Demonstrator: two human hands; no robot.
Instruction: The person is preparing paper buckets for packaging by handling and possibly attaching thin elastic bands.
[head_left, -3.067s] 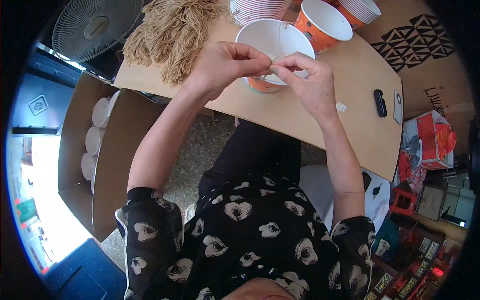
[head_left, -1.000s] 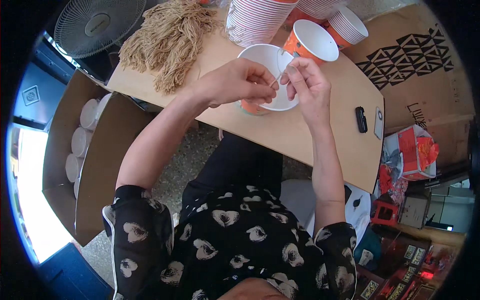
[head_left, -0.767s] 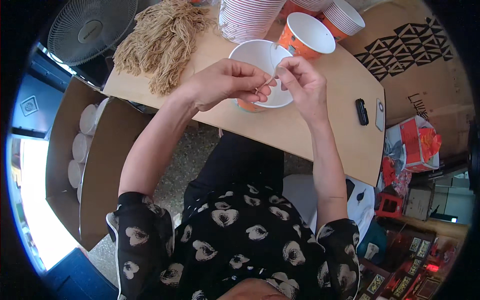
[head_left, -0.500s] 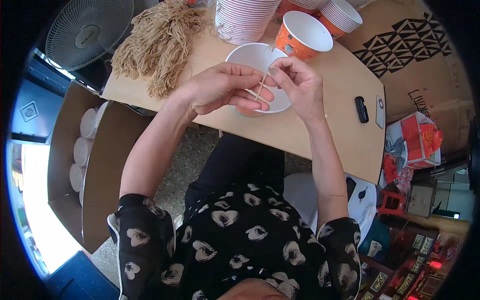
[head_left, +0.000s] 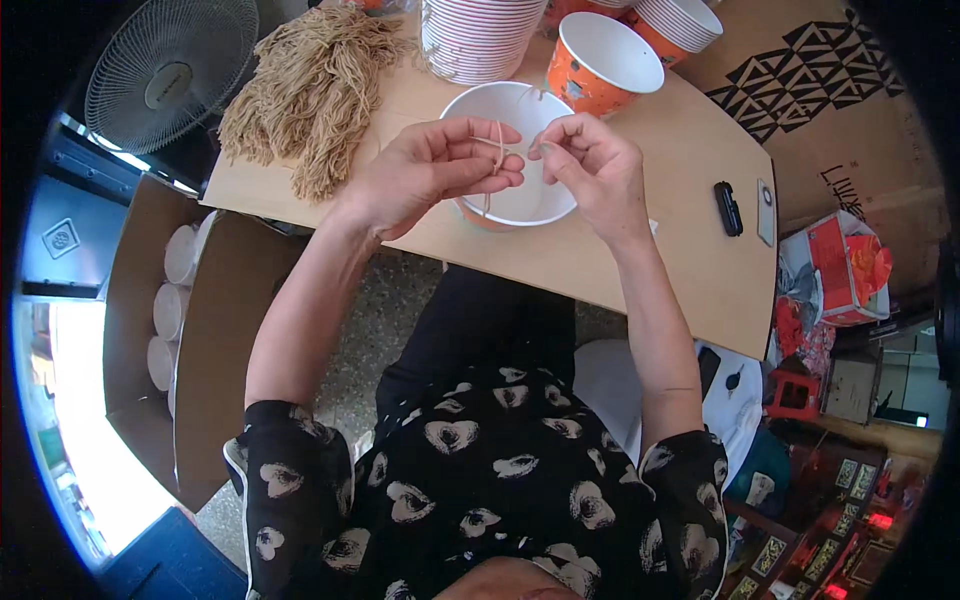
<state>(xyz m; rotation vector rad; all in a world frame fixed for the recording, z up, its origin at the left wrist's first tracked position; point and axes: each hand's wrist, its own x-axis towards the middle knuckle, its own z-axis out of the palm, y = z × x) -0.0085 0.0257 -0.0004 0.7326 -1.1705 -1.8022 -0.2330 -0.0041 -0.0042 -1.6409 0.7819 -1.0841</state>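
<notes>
An orange paper bucket with a white inside (head_left: 530, 110) stands on the wooden table (head_left: 640, 260) in front of me. My left hand (head_left: 425, 170) and my right hand (head_left: 590, 165) are raised over its near rim, both pinching a thin tan string (head_left: 493, 165) that hangs between them and runs up to the bucket's far rim. The fingertips of the two hands are a little apart.
A heap of tan strings (head_left: 315, 85) lies at the table's left. A stack of white buckets (head_left: 480, 35) and more orange buckets (head_left: 600, 60) stand behind. A small black device (head_left: 728, 208) lies to the right. A fan (head_left: 170, 65) and a cardboard box with white lids (head_left: 165, 320) are on the left.
The view has shifted so the table sits lower in frame. My hands stay over the bucket, and my right hand has drawn slightly away from the left along the string.
</notes>
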